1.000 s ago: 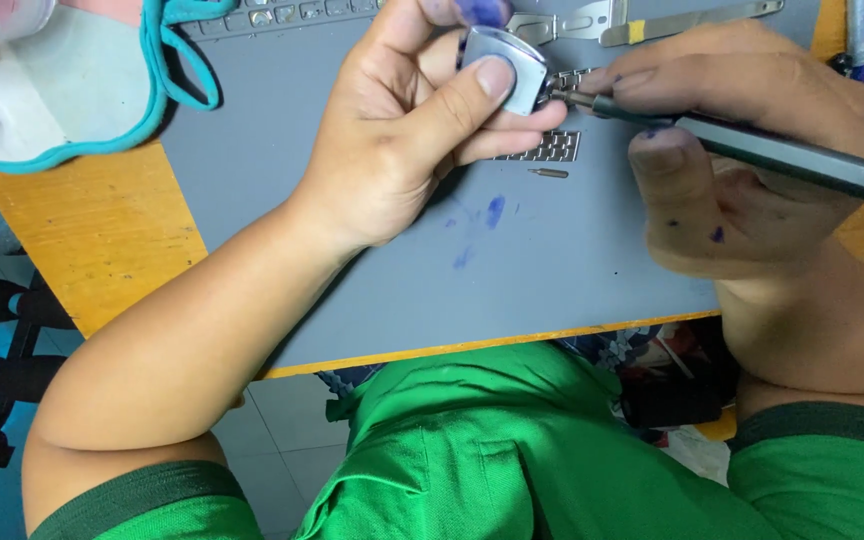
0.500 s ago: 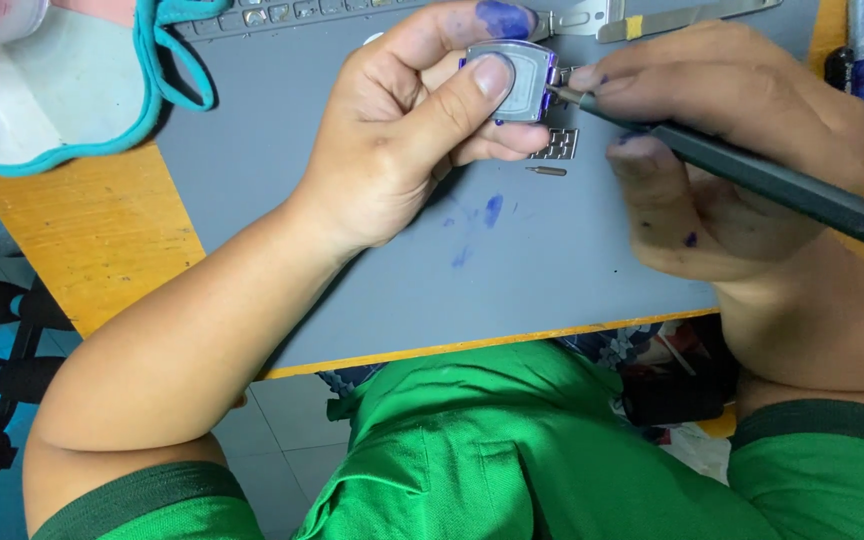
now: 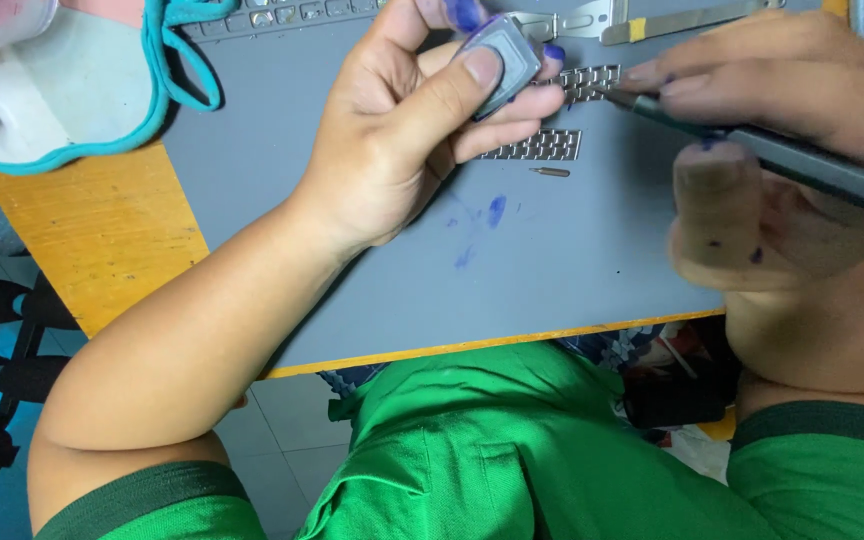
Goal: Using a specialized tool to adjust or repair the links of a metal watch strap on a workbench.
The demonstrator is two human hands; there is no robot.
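Note:
My left hand pinches a small silver wristwatch case between thumb and fingers, held above the grey work mat. Its metal link band trails out to the right, and another band section lies on the mat below my fingers. My right hand grips a dark pen-shaped tool, its thin tip touching the band close to the case. Blue ink stains mark my fingertips.
A tiny loose bit lies on the mat near blue ink smears. A teal-edged white mask rests on the yellow table at left. Metal tweezers and tools line the mat's far edge.
My left hand has turned the watch case slightly and lifted it toward the far edge. The right hand and tool have shifted a little to the right, tip still at the band.

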